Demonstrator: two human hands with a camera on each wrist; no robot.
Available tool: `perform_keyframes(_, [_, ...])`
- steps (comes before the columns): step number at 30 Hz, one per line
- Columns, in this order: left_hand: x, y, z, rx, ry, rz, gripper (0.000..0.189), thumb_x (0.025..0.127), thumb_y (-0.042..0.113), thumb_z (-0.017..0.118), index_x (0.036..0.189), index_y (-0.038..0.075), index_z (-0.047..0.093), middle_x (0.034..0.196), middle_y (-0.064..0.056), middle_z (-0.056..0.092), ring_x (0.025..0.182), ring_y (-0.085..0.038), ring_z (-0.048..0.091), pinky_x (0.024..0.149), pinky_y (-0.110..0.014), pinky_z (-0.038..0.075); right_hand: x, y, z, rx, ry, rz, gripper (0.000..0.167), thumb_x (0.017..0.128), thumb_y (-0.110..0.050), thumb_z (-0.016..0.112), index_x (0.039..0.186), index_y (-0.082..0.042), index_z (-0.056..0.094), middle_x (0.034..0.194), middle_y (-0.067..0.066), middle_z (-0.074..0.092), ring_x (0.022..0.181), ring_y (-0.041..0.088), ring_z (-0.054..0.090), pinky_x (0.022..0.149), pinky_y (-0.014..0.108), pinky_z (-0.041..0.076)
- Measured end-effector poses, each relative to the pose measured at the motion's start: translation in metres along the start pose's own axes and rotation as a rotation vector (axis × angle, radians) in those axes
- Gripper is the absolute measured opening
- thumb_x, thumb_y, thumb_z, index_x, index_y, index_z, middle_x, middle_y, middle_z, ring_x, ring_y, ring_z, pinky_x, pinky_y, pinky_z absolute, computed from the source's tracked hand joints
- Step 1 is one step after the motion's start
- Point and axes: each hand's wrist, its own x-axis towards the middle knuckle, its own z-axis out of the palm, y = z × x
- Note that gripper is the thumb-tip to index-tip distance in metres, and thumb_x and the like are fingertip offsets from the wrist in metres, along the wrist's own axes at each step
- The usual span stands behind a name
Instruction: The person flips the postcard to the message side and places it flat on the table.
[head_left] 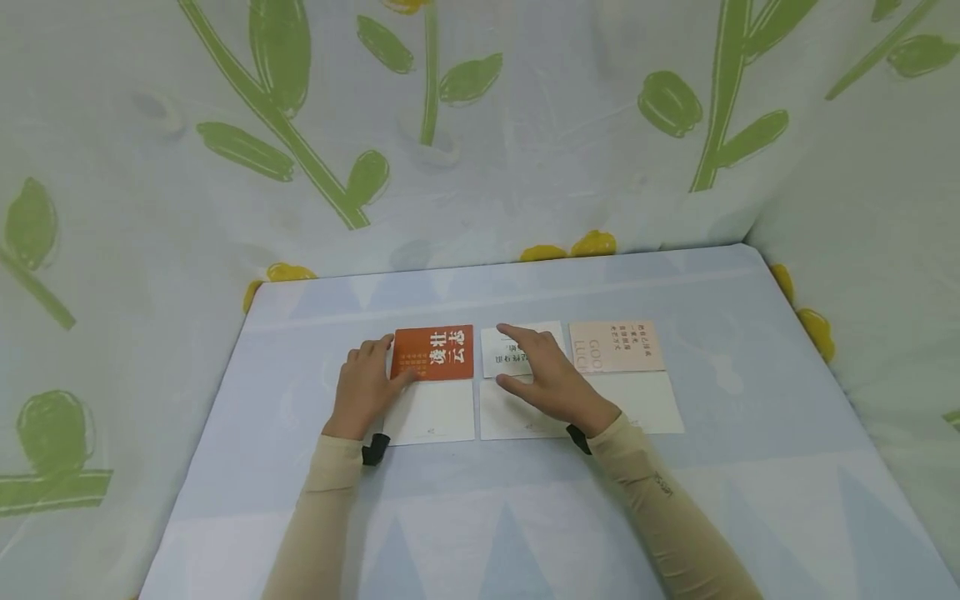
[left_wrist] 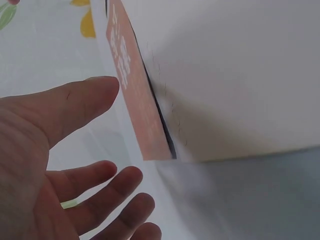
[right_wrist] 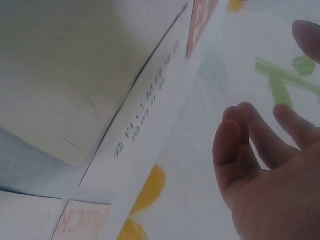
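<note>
My left hand (head_left: 363, 387) is at the left side of a red card (head_left: 447, 365) with white lettering. Its thumb tip overlaps the card's lower left corner, and the fingers lie along the left edge, loosely spread. The left wrist view shows the thumb (left_wrist: 90, 102) near the card's edge. Over a white card with black writing (head_left: 491, 343) hovers my right hand (head_left: 551, 379), thumb and fingers apart with nothing between them; it hides part of that card. The right wrist view shows the fingers relaxed, away from the written card (right_wrist: 145, 112).
A pink card (head_left: 618, 350) with lettering ends the upper row at right. Below the row lie a left blank white card (head_left: 435, 412), a middle one (head_left: 510, 417) and a right one (head_left: 648, 404). Patterned cloth (head_left: 525, 167) rises behind the pale blue tabletop (head_left: 750, 358).
</note>
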Motion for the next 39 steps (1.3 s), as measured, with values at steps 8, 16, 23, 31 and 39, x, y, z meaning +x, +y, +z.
perform_keyframes(8, [0.016, -0.003, -0.006, 0.037, -0.062, 0.004, 0.077, 0.087, 0.042, 0.071, 0.145, 0.002, 0.043, 0.137, -0.023, 0.052, 0.119, -0.042, 0.049, 0.100, -0.055, 0.044, 0.003, -0.001, 0.009, -0.076, -0.033, 0.024, 0.076, 0.090, -0.038, 0.069, 0.153, -0.024, 0.029, 0.155, -0.003, 0.038, 0.137, 0.022, 0.037, 0.114, 0.045, 0.037])
perform_keyframes(16, [0.027, -0.005, -0.010, 0.058, -0.112, 0.024, 0.078, 0.086, 0.044, 0.072, 0.144, 0.001, 0.044, 0.139, -0.024, 0.051, 0.121, -0.045, 0.048, 0.102, -0.058, 0.042, 0.011, -0.005, 0.008, -0.074, -0.029, 0.018, 0.078, 0.089, -0.038, 0.070, 0.154, -0.024, 0.028, 0.155, -0.001, 0.039, 0.136, 0.024, 0.038, 0.113, 0.046, 0.036])
perform_keyframes(23, [0.034, -0.004, -0.011, 0.069, -0.142, 0.027, 0.080, 0.084, 0.046, 0.073, 0.144, 0.002, 0.044, 0.139, -0.024, 0.052, 0.121, -0.044, 0.049, 0.102, -0.056, 0.044, 0.025, -0.010, 0.006, -0.105, -0.046, 0.024, 0.080, 0.089, -0.037, 0.071, 0.155, -0.023, 0.027, 0.156, 0.001, 0.038, 0.136, 0.025, 0.038, 0.115, 0.048, 0.032])
perform_keyframes(31, [0.043, -0.004, -0.012, 0.068, -0.198, -0.004, 0.080, 0.084, 0.046, 0.073, 0.144, 0.003, 0.044, 0.136, -0.023, 0.051, 0.117, -0.041, 0.047, 0.100, -0.055, 0.045, 0.046, -0.014, 0.011, -0.099, -0.039, 0.014, 0.080, 0.087, -0.032, 0.073, 0.154, -0.022, 0.029, 0.156, 0.002, 0.038, 0.138, 0.027, 0.038, 0.115, 0.049, 0.032])
perform_keyframes(39, [0.050, -0.004, -0.011, 0.093, -0.248, -0.019, 0.079, 0.083, 0.046, 0.073, 0.143, 0.002, 0.047, 0.133, -0.023, 0.051, 0.114, -0.040, 0.046, 0.097, -0.055, 0.045, 0.064, -0.016, 0.018, -0.132, -0.055, 0.054, 0.079, 0.088, -0.032, 0.073, 0.153, -0.021, 0.030, 0.155, 0.004, 0.040, 0.130, 0.027, 0.041, 0.111, 0.048, 0.035])
